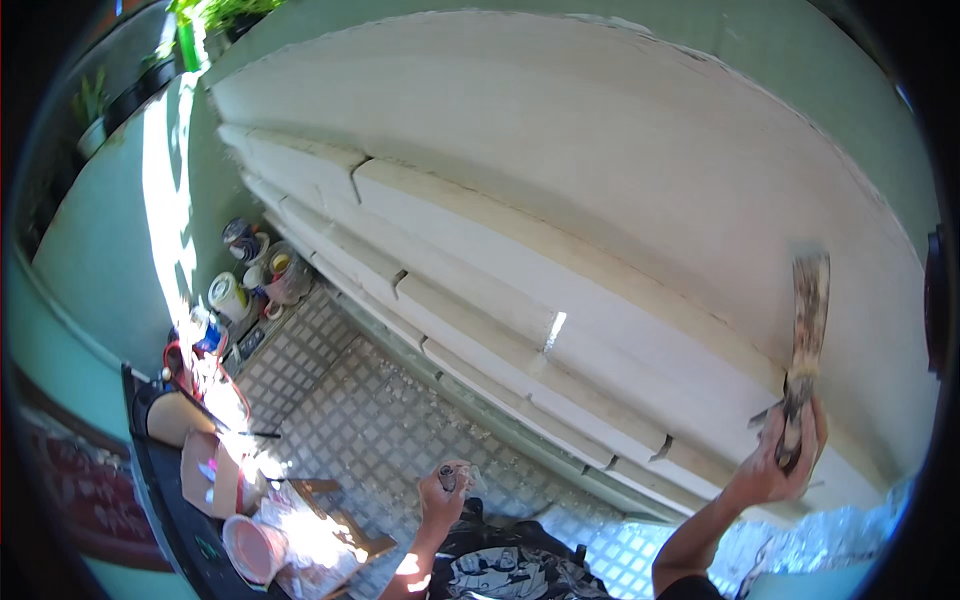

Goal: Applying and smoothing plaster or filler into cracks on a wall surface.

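Observation:
My right hand (780,455) is raised at the right, its fingers wrapped round the handle of a putty knife (810,320). The streaked, stained blade widens upward and lies in front of the pale wall panel (600,140); its tip is blurred, so contact with the wall is unclear. Low in the middle, my left hand (440,495) is closed round a small tool (448,476) with a dark rounded end and a whitish part beside it. Its kind does not show. Below the panel, off-white stepped ledges (500,235) with dark notches run diagonally across the view.
Pots and cans (230,295) stand by the left wall. A dark table (150,500) at lower left holds a cardboard box (205,470) and a tub of pinkish paste (252,548). White crumbs dot the tiled floor (370,400). Plastic sheeting (830,535) lies at lower right.

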Action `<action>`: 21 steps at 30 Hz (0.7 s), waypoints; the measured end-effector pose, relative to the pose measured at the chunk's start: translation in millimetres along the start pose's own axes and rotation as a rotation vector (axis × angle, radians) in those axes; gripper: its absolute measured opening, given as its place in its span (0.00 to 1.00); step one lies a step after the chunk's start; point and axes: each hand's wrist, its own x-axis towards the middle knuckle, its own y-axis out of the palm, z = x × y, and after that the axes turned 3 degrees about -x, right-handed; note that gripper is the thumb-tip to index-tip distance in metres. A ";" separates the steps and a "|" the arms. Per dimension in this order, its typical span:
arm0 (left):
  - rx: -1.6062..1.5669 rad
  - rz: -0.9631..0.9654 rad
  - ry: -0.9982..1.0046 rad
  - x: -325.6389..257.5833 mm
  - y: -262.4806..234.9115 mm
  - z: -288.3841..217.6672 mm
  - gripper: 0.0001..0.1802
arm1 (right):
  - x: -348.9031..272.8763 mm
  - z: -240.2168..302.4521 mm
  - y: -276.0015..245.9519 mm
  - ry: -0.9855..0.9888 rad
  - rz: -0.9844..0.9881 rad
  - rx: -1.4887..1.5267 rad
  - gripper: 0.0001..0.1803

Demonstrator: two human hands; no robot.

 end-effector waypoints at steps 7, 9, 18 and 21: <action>-0.058 0.158 -0.076 21.4 -21.1 17.5 0.13 | 63.7 78.8 106.5 -0.193 0.032 0.075 0.18; -0.041 0.256 0.021 32.2 -19.2 12.0 0.12 | 68.0 93.6 112.5 -0.168 0.065 0.058 0.19; 0.155 0.325 0.015 59.1 -67.2 -10.4 0.08 | -6.8 83.8 38.5 0.016 0.328 -0.162 0.18; 0.067 0.324 0.001 74.0 -81.9 13.7 0.08 | 0.1 72.5 -15.3 0.122 -0.190 -0.490 0.16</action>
